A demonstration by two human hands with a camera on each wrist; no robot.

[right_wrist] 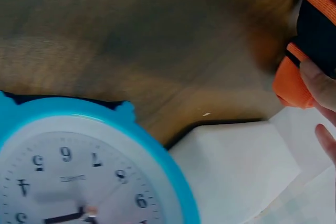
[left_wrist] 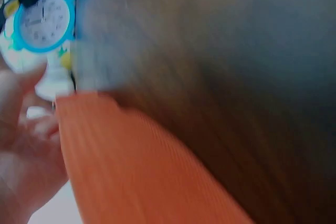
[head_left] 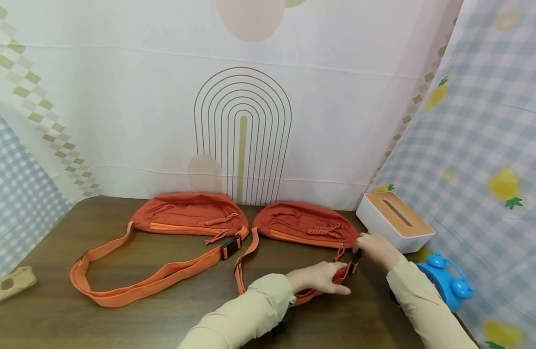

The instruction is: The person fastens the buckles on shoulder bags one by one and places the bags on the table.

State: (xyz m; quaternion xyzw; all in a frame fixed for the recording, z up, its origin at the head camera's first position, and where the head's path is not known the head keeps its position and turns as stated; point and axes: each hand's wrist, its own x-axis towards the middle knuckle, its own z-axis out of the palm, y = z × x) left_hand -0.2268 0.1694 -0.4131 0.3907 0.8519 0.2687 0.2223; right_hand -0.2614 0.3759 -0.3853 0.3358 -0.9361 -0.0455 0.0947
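Note:
A red-orange waist bag (head_left: 294, 224) lies at the back of the table with its orange strap (left_wrist: 131, 171) looped toward the front. At the bag's right end, my right hand (head_left: 377, 248) pinches the strap beside the black buckle (right_wrist: 319, 32); the thumb (right_wrist: 316, 80) lies on the orange webbing. My left hand (head_left: 317, 278) is over the front of the strap loop, thumb and forefinger spread apart, the webbing running between them. Part of the loop is hidden under the left hand and sleeve.
To the left lies a second waist bag (head_left: 180, 213), its strap buckled and looped. A white tissue box (head_left: 381, 220) with a wooden lid and a blue alarm clock (head_left: 446, 283) stand on the right. A beige object (head_left: 14, 283) is at the left edge. Patterned cloth hangs behind.

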